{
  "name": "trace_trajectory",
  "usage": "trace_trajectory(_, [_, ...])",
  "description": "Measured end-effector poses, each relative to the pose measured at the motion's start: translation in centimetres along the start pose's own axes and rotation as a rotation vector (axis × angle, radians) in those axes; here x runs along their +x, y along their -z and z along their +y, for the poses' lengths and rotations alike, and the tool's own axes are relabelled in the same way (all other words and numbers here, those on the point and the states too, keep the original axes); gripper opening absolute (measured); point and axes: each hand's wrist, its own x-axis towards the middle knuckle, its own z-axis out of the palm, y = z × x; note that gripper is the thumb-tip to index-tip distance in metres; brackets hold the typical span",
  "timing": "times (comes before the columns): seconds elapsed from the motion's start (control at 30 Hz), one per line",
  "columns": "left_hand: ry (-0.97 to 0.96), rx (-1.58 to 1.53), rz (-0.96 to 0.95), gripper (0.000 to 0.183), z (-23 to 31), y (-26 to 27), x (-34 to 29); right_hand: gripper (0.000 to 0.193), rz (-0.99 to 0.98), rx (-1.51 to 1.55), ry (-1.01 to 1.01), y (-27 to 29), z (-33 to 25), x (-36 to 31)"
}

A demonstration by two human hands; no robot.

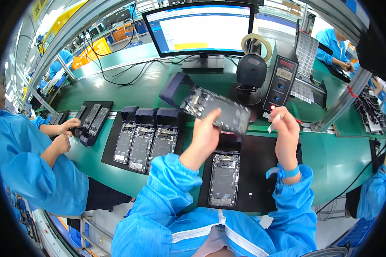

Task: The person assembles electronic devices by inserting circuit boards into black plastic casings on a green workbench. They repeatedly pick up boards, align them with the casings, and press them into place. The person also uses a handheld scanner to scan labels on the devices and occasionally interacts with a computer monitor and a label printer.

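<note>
Left hand [204,133] holds open phone chassis [215,110] tilted mid-frame; right hand [285,128] pinches small white strip [274,123]. Loose one-handed grip may drop chassis onto phone [224,180] below.

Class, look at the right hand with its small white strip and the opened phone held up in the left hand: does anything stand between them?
Nothing visible does. The right hand pinches the white strip just right of the phone, which the left hand holds tilted; open air separates them.
</note>
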Motion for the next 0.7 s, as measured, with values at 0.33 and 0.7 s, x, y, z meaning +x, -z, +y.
trace_trajectory(0.33, [-0.206, 0.918, -0.447, 0.033, -4.3, 0.8, -9.4, 0.034, -0.241, -0.043, 0.087, -1.3, -5.7, -5.1])
trace_trajectory(0.7, [-0.122, 0.791, -0.548, 0.043, -5.7, 0.6, -10.2, 0.027, -0.144, -0.144, 0.134, -0.8, -7.6, -7.3])
